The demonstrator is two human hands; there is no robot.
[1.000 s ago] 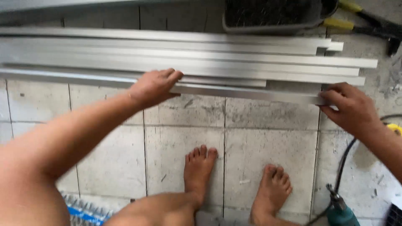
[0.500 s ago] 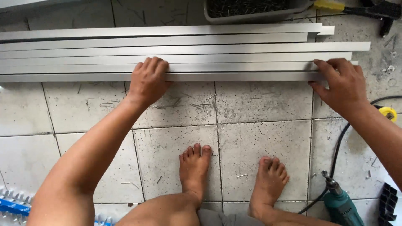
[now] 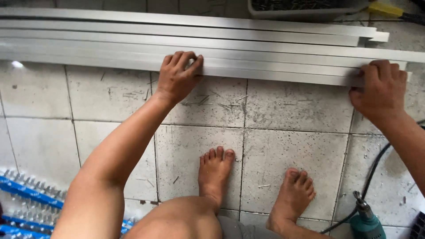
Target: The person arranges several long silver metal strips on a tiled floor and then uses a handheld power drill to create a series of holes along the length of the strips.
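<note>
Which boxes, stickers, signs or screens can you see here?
None show: no box with a label, no sign, no screen.
Tray: top edge, grey, open, full of small dark bits.
Drill: bottom right, teal, no label visible.

Teal power drill [image 3: 367, 223] with black cord [image 3: 376, 166] — grey tray [image 3: 305, 9] opposite.

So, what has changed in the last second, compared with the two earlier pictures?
The left hand slid along the nearest aluminium strip and its fingers now curl over the edge instead of lying flat. The right hand first moved up onto the strip's end and now grips it. The other strips, both bare feet and the teal drill stayed as they were.
</note>
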